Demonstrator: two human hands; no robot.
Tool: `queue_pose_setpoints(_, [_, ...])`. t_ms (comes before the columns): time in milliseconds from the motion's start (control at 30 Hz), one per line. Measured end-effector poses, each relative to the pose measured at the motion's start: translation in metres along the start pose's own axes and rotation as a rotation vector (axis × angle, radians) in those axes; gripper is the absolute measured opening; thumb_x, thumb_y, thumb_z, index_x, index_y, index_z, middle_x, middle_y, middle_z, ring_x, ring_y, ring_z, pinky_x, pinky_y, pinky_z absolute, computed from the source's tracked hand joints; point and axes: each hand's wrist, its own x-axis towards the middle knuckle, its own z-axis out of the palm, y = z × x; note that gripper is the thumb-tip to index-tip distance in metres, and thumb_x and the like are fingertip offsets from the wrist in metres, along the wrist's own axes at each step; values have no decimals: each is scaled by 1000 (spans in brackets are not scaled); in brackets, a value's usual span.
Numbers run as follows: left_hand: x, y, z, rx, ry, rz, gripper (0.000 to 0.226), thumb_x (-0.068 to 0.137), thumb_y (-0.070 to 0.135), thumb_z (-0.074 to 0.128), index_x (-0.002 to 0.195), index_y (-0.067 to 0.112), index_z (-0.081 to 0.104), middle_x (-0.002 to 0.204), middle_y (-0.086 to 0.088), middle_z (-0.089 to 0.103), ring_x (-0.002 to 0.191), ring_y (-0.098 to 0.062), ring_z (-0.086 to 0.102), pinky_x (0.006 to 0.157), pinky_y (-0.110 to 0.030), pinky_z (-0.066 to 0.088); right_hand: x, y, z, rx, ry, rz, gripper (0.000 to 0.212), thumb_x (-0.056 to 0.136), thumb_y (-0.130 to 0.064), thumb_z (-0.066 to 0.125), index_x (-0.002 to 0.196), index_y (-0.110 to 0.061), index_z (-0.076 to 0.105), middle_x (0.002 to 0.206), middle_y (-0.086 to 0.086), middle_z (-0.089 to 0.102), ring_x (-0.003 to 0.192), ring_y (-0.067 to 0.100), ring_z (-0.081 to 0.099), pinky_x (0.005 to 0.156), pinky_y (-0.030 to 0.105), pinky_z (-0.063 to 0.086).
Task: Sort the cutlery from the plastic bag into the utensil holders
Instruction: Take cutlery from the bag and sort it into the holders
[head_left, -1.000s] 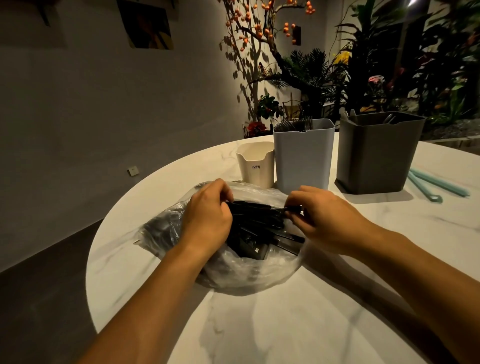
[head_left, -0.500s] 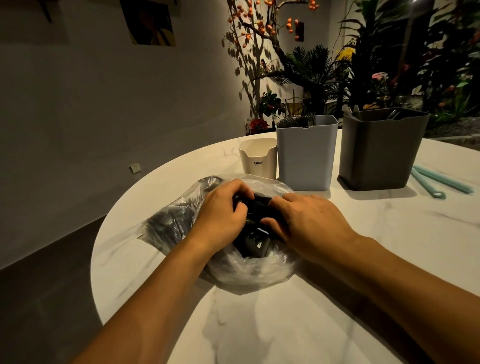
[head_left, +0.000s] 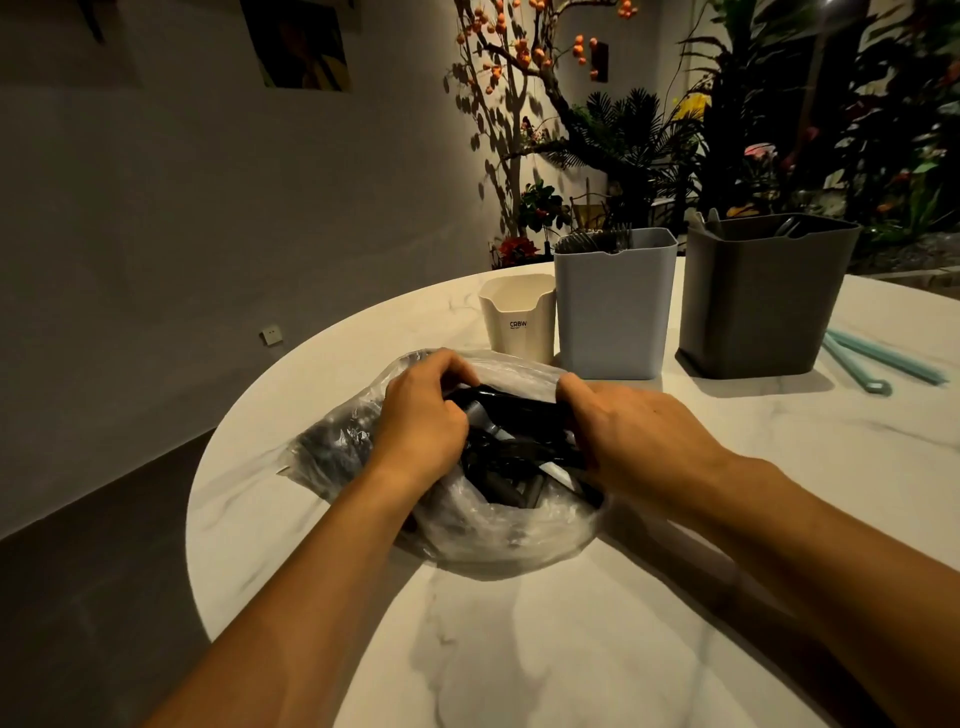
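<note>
Left hand (head_left: 423, 415) and right hand (head_left: 631, 434) plunged together into the open mouth of a clear plastic bag (head_left: 498, 530) on a round marble table (head_left: 519, 649), fingers of both curled down among dark cutlery (head_left: 511, 441). Left fingers bent round a dark handle at the far left of the heap; right fingers hooked over the far right of it, exact hold hidden beneath the knuckles, though seemingly closed on the pieces rather than on plastic. Cutlery heaped between the two palms, handles pointing mostly toward the near right, one pale grey handle (head_left: 480, 418) just beside the left fingers. Three holders lined up beyond the bag on the far side: a small cream holder (head_left: 519, 322) straight ahead of the left hand, a light blue holder (head_left: 613, 312) already bristling with fork tines, and a dark grey holder (head_left: 763, 301) farthest right, utensil tips showing above its rim. Right hand nearer to the blue and grey holders, left nearer to the cream. Likely next: one piece drawn up and away, along its length. Two pale green straws (head_left: 883, 364) lying to the right of the grey holder.
</note>
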Motion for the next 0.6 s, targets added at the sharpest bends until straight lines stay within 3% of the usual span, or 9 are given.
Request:
queue_pose_setpoints(133, [3,-1,-4,-35,116,-91,42,80,-18,46,91,17,67,100,4,67,98,-15,61,65,-8,38,-1,2,2,-7,39,-38,26,102,-45,37,120,-27,41,110,-1,62,87,17,59,82,33,56])
queue_pose_setpoints(233, [4,-3,-4,-24,114,-112,41,82,-16,47,90,18,68,102,2,68,98,-16,61,65,-9,39,-2,-2,2,-70,45,-83,58,89,-72,21,124,-30,41,115,-6,62,91,13,60,78,29,56])
queue_pose_setpoints(300, [4,-4,-2,-11,119,-112,41,84,-14,46,87,20,67,105,1,68,100,-17,60,65,-9,39,-1,-7,5,-115,42,-109,72,82,-79,19,132,-30,38,125,-6,59,100,14,61,80,29,56])
queue_pose_setpoints(367, [5,-4,-2,-6,126,-119,39,86,-12,45,87,20,67,104,1,68,98,-16,60,63,-7,37,0,-11,7,-106,41,-112,63,89,-72,28,135,-29,35,130,-5,57,106,16,60,85,32,56])
queue_pose_setpoints(500, [6,-4,-3,-26,144,-120,34,91,-8,45,93,18,67,96,6,65,91,-11,58,62,-6,37,0,-12,3,-99,89,-103,42,98,-57,32,125,-27,42,120,-4,61,99,17,61,85,32,54])
queue_pose_setpoints(600, [5,-5,-2,-41,150,-104,33,91,-8,45,97,18,63,98,6,65,93,-11,60,66,-7,39,-3,-7,-3,-77,61,-61,37,99,-49,40,129,-28,44,124,-4,59,106,15,60,98,30,50])
